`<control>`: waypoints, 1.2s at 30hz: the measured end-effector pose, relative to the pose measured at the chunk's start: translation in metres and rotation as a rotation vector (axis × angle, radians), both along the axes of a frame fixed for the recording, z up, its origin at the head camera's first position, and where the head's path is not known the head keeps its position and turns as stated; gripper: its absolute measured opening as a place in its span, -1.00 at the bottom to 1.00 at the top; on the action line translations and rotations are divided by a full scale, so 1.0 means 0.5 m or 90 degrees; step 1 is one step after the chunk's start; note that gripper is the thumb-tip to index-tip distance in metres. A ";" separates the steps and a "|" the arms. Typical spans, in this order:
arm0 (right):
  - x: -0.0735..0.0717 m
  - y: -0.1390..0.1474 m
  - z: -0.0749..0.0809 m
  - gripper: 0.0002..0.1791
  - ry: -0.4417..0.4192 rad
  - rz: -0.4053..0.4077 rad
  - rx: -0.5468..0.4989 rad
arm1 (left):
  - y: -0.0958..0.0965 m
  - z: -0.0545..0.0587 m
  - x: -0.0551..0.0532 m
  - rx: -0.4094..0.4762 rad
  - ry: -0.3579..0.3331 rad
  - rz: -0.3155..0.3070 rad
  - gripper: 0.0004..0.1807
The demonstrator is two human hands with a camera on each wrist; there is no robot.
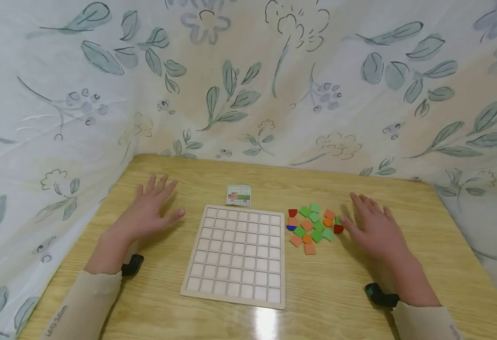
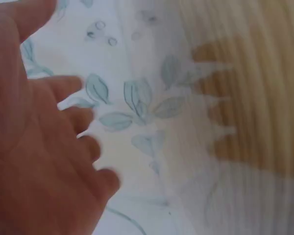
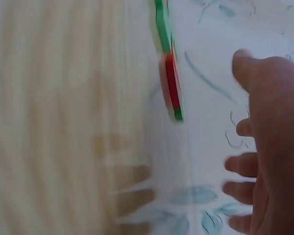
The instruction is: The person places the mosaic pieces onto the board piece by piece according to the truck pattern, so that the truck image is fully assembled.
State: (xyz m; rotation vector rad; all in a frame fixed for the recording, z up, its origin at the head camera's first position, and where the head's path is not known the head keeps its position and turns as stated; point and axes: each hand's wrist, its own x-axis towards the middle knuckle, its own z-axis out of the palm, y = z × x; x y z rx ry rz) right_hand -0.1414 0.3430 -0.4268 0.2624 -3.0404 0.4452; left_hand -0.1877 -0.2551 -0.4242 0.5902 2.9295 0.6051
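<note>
A pale wooden grid board (image 1: 234, 208) with square cells lies mid-table, and its cells hold nothing. Just beyond its far edge is a small printed card (image 1: 239, 195) showing a coloured grid picture. To the board's right, loose flat tiles are scattered: green squares (image 1: 318, 225), orange squares (image 1: 309, 249), orange discs (image 1: 307, 239), dark red half-discs (image 1: 292, 213) and a blue piece (image 1: 291, 227). My left hand (image 1: 148, 212), fingers spread, is left of the board and holds nothing. My right hand (image 1: 375, 231) is beside the tiles' right side, fingers extended and holding nothing.
The wooden tabletop (image 1: 146, 302) is bordered at the back and sides by a floral cloth (image 1: 248, 94). Dark wrist straps (image 1: 132, 265) sit on both wrists below beige sleeves. A bright reflection shows at the table's near side.
</note>
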 end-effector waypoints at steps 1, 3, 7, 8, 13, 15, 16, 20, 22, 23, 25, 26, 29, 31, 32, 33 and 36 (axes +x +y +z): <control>0.002 -0.010 0.000 -0.09 0.014 0.006 -0.012 | 0.004 -0.001 0.000 0.008 -0.009 -0.011 0.04; 0.004 -0.033 -0.002 -0.21 0.045 0.015 -0.034 | 0.011 -0.006 0.001 0.022 -0.034 -0.034 -0.01; 0.008 -0.076 -0.022 -0.52 0.112 0.034 -0.067 | 0.026 -0.023 0.014 0.034 -0.066 -0.051 -0.09; 0.010 -0.085 -0.029 -0.59 0.129 0.042 -0.075 | 0.028 -0.027 0.018 0.040 -0.065 -0.055 -0.11; 0.019 -0.112 -0.068 -0.84 0.215 0.081 -0.113 | 0.041 -0.043 0.037 0.119 -0.039 -0.078 -0.35; 0.021 -0.116 -0.079 -0.86 0.233 0.089 -0.122 | 0.043 -0.048 0.041 0.157 -0.039 -0.085 -0.40; 0.022 -0.117 -0.082 -0.86 0.238 0.092 -0.126 | 0.044 -0.051 0.042 0.172 -0.041 -0.091 -0.41; 0.024 -0.116 -0.085 -0.83 0.252 0.108 -0.132 | 0.048 -0.059 0.043 0.220 -0.072 -0.116 -0.37; 0.026 -0.114 -0.085 -0.82 0.254 0.128 -0.137 | 0.050 -0.063 0.044 0.238 -0.091 -0.127 -0.34; 0.027 -0.113 -0.086 -0.81 0.255 0.141 -0.138 | 0.050 -0.065 0.044 0.245 -0.097 -0.133 -0.29; 0.029 -0.111 -0.087 -0.79 0.257 0.170 -0.141 | 0.051 -0.069 0.043 0.249 -0.099 -0.153 -0.18; 0.030 -0.110 -0.088 -0.78 0.259 0.182 -0.140 | 0.052 -0.071 0.042 0.247 -0.094 -0.165 -0.13; 0.029 -0.111 -0.087 -0.78 0.264 0.209 -0.135 | 0.054 -0.073 0.038 0.227 -0.068 -0.208 -0.02; 0.027 -0.113 -0.085 -0.80 0.264 0.216 -0.125 | 0.054 -0.074 0.037 0.207 -0.055 -0.228 0.01; 0.027 -0.113 -0.083 -0.81 0.265 0.219 -0.118 | 0.054 -0.073 0.037 0.198 -0.054 -0.233 0.02; 0.026 -0.113 -0.082 -0.82 0.265 0.222 -0.111 | 0.054 -0.072 0.037 0.191 -0.055 -0.237 0.04; 0.021 -0.111 -0.078 -0.82 0.271 0.230 -0.086 | 0.057 -0.069 0.033 0.175 -0.053 -0.240 0.09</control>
